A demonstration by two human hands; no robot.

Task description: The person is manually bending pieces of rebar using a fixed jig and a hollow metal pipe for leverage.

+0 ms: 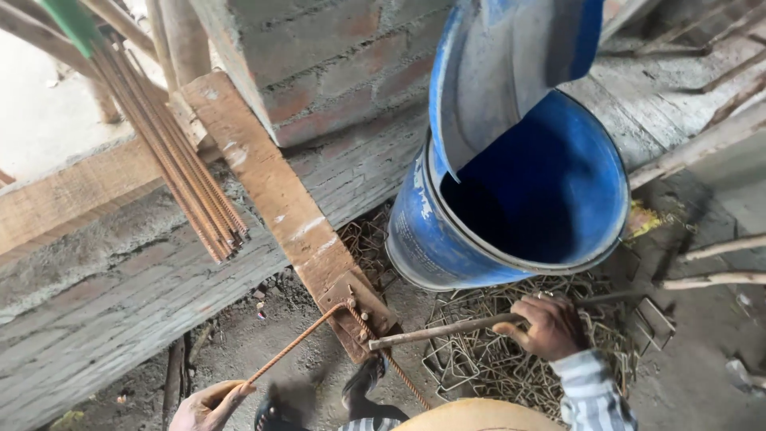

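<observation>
Here, right hand point(550, 326) grip clenched on bending lever point(447, 329); left hand point(209, 405) grip pinching rebar point(295, 343).

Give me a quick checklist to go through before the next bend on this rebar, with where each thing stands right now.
1. Left hand holds the thin rebar at its near end: ok.
2. Right hand grips the bending lever: ok.
3. Rebar runs up to the pegs at the end of the wooden plank: ok; whether it sits fully between the pegs, cannot tell.
4. Lever tip meets the rebar at the pegs: cannot tell, too small.
5. Foot lies close below the bending point: not ok.
6. Blue barrel and pile of bent stirrups lie close around the lever's path: not ok.
</observation>
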